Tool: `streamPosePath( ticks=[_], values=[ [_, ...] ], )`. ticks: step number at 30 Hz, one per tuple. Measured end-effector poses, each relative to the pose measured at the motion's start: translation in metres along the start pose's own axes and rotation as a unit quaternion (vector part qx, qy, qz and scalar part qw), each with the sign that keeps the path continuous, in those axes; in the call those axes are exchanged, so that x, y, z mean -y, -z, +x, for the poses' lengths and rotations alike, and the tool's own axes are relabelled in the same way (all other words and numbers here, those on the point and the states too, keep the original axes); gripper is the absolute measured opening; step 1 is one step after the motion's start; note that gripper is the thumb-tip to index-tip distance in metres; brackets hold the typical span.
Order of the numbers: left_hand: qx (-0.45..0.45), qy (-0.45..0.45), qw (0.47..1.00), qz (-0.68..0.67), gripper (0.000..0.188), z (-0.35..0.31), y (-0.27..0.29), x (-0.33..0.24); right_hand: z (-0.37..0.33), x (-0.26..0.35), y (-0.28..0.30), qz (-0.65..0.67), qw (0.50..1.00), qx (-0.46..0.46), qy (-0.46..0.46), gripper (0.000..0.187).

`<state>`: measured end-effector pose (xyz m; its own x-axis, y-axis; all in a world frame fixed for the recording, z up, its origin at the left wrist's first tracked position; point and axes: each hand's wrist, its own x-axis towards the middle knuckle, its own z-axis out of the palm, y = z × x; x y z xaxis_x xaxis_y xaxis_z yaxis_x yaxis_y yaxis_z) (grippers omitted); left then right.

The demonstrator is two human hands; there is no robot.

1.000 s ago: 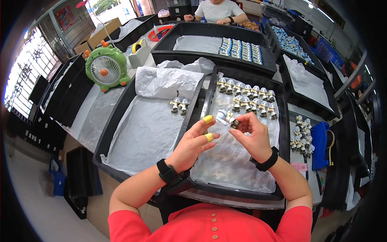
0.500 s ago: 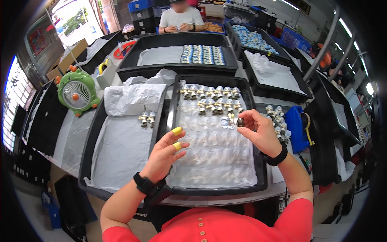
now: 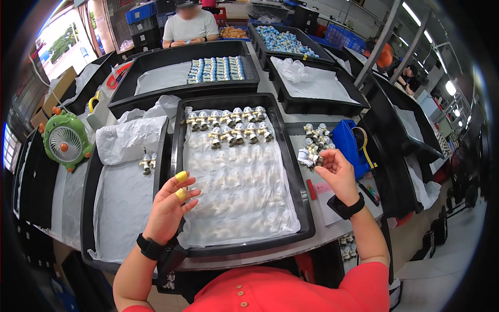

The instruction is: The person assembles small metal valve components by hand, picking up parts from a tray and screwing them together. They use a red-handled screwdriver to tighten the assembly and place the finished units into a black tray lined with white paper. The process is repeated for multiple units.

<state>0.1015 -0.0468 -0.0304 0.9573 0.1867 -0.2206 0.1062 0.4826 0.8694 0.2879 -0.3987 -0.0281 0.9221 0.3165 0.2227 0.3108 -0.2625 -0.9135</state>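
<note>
My right hand [image 3: 337,174] pinches a small figurine [image 3: 307,157], white with dark feet, between thumb and fingertips. It is at a cluster of similar figurines [image 3: 318,136] on the table, right of the middle tray; whether the held one touches them I cannot tell. My left hand [image 3: 169,208] hovers over the left rim of the middle black tray [image 3: 306,223], fingers apart and holding nothing, two fingertips in yellow covers. In that tray, two rows of figurines [image 3: 227,117] stand at the far end on white paper. Bumps under the paper suggest more below.
To the left, a paper-lined tray [image 3: 89,208] holds a couple of figurines [image 3: 147,163]. A green fan [image 3: 65,140] stands beyond it. A blue holder [image 3: 349,148] with tape is at right, near a red marker [image 3: 311,189]. Across the table sits a person [image 3: 189,26] behind another tray [image 3: 156,96].
The view has swung to the right. My right hand has carried the figurine from above the middle tray to the cluster on the right. My left hand stays open.
</note>
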Motion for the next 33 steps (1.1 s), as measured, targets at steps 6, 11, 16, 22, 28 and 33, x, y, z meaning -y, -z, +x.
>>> streamPosePath(
  ticks=[6, 11, 16, 22, 28, 33],
  values=[
    [0.005, -0.001, 1.0, 0.0, 0.04, 0.0, -0.001, -0.001, -0.002, -0.01, 0.011, -0.038, 0.999, -0.025, -0.011, 0.028],
    [0.015, 0.0, 1.0, -0.004, 0.039, 0.001, 0.001, 0.001, 0.006, -0.027, 0.021, -0.071, 0.997, -0.024, -0.018, 0.029],
    [0.02, 0.002, 1.0, 0.0, 0.037, 0.001, -0.001, 0.0, 0.024, -0.07, 0.032, -0.087, 0.995, -0.054, -0.004, 0.029],
    [0.032, 0.006, 0.999, 0.012, 0.036, 0.001, -0.001, 0.0, 0.046, -0.109, 0.043, -0.082, 0.993, -0.086, -0.02, 0.029],
    [0.034, 0.009, 0.999, 0.011, 0.034, 0.001, -0.002, 0.0, 0.058, -0.118, 0.048, -0.092, 0.99, -0.1, -0.027, 0.03],
    [0.033, 0.01, 0.999, 0.018, 0.035, 0.001, -0.003, -0.001, 0.056, -0.115, 0.046, -0.058, 0.994, -0.094, -0.018, 0.031]
  ],
)
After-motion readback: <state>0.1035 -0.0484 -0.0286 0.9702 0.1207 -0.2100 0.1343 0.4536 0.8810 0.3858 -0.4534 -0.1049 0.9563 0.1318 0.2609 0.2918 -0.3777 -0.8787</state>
